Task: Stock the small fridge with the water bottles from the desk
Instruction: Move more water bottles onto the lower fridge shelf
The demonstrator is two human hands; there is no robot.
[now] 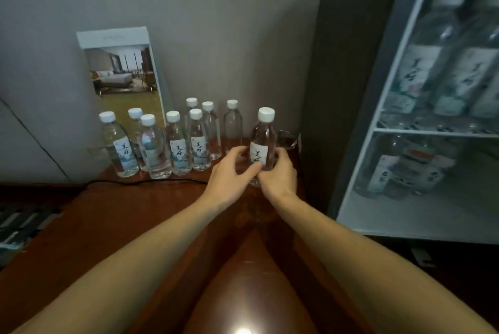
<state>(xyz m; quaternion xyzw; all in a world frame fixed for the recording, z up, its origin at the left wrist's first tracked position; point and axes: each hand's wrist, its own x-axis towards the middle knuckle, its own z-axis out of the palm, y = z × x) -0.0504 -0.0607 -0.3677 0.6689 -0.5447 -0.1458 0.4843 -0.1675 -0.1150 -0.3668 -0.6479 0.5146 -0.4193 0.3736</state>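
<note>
Several clear water bottles (176,144) with white caps and white labels stand in a cluster at the back of the brown wooden desk (129,215). One bottle (263,139) stands upright apart from them, nearer the desk's right edge. My right hand (278,174) wraps its lower part. My left hand (232,169) touches the same bottle from the left with fingers spread. To the right, the small fridge (391,128) stands open, with bottles (432,63) on its upper shelf and more lying on the lower level.
A tall printed card (124,71) with a room photo leans on the grey wall behind the bottles. A black cable (151,182) runs across the desk in front of the cluster. An empty glass (287,139) sits behind the held bottle. The fridge's dark side panel (332,90) rises beside the desk.
</note>
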